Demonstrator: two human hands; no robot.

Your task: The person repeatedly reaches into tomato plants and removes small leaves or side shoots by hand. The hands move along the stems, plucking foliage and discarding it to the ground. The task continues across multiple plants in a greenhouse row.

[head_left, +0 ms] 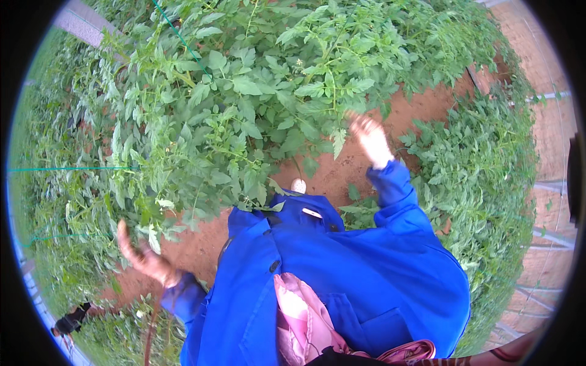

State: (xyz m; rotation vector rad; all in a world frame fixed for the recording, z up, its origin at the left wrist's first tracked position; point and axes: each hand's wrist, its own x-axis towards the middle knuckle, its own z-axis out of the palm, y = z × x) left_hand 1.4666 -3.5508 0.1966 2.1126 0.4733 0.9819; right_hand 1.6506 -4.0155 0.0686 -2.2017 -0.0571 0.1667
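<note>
Leafy green tomato plants (244,85) with a few small pale flowers fill the space in front of me. My left hand (146,259) is out to the left beside the lower leaves, its fingers stretched out and apart with nothing in them. On the other side, my right hand (369,135) is raised over the soil path at the right edge of the foliage, close to a hanging leaf (339,142). Motion smears its fingers, so whether they hold anything cannot be made out. Blue sleeves cover both my arms.
Green twine (180,38) runs down into the plants, and another string (73,169) crosses at the left. Reddish soil (421,110) lies between the rows. More plants (470,165) grow at the right, before a framed wall (549,183). A person (72,320) is far off, lower left.
</note>
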